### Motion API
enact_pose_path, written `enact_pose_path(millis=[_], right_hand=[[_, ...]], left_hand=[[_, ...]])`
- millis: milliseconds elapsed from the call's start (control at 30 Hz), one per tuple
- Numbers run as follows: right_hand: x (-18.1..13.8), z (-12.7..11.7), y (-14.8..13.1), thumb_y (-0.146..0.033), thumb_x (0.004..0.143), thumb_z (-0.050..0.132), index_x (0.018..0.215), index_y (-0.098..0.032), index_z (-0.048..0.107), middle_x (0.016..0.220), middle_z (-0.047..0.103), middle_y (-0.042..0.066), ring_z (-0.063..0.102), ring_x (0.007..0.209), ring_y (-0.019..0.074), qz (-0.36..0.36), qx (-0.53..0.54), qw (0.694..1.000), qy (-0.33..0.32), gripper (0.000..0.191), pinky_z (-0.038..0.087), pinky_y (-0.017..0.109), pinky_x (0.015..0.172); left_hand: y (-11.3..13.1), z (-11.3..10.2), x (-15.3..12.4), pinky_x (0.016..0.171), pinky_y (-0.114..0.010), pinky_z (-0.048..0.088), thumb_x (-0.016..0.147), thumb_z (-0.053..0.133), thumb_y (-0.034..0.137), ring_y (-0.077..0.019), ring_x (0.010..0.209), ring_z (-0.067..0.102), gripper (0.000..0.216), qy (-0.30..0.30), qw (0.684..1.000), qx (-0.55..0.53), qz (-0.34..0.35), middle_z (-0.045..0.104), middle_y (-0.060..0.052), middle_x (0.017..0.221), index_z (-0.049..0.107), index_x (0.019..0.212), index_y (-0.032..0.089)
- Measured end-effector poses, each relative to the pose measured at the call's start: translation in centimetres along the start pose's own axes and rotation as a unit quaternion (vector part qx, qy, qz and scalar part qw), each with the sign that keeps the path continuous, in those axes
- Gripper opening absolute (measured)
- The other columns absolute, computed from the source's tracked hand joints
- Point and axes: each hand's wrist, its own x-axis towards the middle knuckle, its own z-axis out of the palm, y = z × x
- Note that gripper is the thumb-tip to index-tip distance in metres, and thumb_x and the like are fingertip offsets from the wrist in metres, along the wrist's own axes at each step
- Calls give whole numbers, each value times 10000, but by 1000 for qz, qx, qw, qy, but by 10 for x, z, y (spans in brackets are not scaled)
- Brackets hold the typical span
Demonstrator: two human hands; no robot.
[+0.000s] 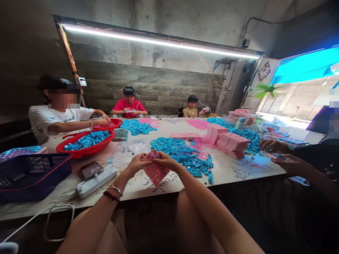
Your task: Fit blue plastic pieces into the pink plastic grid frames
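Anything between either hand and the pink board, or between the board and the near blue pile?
Left hand and right hand both hold the pink board, nothing visible between. Toward the blue pile, only the right hand is in the way in this view; no other object shows there.

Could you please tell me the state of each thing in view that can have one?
Left hand: closed on the pink panel
Right hand: closed on the same panel
Pink panel: held, tilted
Blue heap: loose, spread on the table
Nearer red basin: upright, holding blue pieces
Dark basket: upright, open-topped
Panel stack: piled up
Tube light: lit
Green fan: turning or still, cannot tell
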Motion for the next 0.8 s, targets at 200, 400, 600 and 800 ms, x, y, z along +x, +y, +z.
enact_pose_path(millis=[200,400,600,800], right_hand=[[-4,-1,-2,-429,684,638,960,-171,508,770,543,-6,507,632,98,26,-1,1000,-18,400,426,209,574],[-5,-1,-4,-414,682,642,972,-169,522,774,547,-2,494,624,91,29,6,999,-26,398,416,196,562],[-9,1,-10,-426,679,641,927,-158,565,723,549,-9,471,564,75,48,-18,997,-52,372,371,174,494],[-5,-2,-2,-359,629,689,939,-172,658,716,612,-19,517,604,91,69,-138,979,-134,363,392,183,556]], left_hand=[[0,4,-1,579,-234,399,515,729,409,-159,684,557,507,-3,998,-53,-41,609,-24,764,555,900,127],[0,7,-3,550,-221,390,498,728,404,-147,658,548,493,3,996,-63,-62,596,-24,746,557,867,124],[1,-4,0,533,-225,401,505,716,428,-138,599,548,476,-61,991,9,-116,600,-2,684,573,851,135],[-10,-41,12,692,-267,429,600,631,275,-222,845,581,279,-2,935,343,-88,646,-75,888,626,846,142]])
